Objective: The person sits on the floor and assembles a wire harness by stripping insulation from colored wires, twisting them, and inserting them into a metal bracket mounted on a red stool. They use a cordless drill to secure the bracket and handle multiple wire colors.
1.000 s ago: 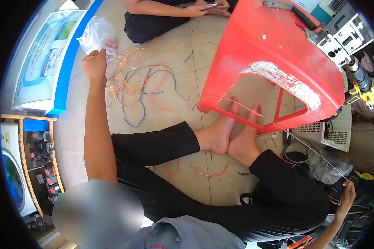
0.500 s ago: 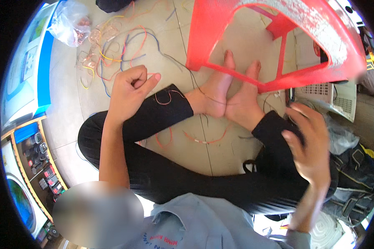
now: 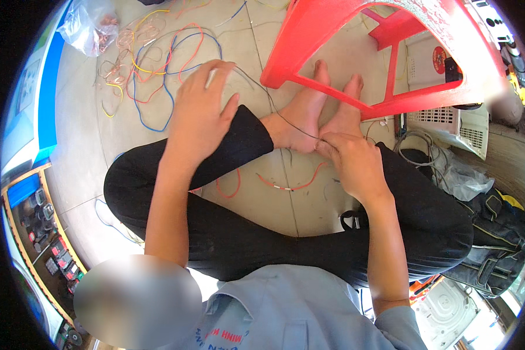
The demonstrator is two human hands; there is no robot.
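Note:
My right hand (image 3: 356,166) is closed, its thumb and fingertips pinched on a thin dark grey wire (image 3: 269,96) beside my bare feet (image 3: 300,125). From there the wire runs up and left across one ankle to the fingertips of my left hand (image 3: 204,114). That hand has its fingers stretched out and its thumb apart. Its fingertips overlap the wire, though whether they grip it is hidden. Beyond the left hand, a loose tangle of blue (image 3: 167,96), yellow (image 3: 147,71) and red wires (image 3: 201,44) lies on the tiled floor.
A red plastic stool (image 3: 309,41) stands ahead on the right. Short red wire pieces (image 3: 291,188) lie between my legs. At right are a coiled grey cable (image 3: 411,140), clear plastic and a black bag (image 3: 496,251). A clear bag (image 3: 87,29) sits far left, near a wooden-edged shelf (image 3: 26,175).
My right hand has swung left and inward from beside my knee and pinched the grey wire. My left hand has moved up, and its curled fingers have straightened towards the wire.

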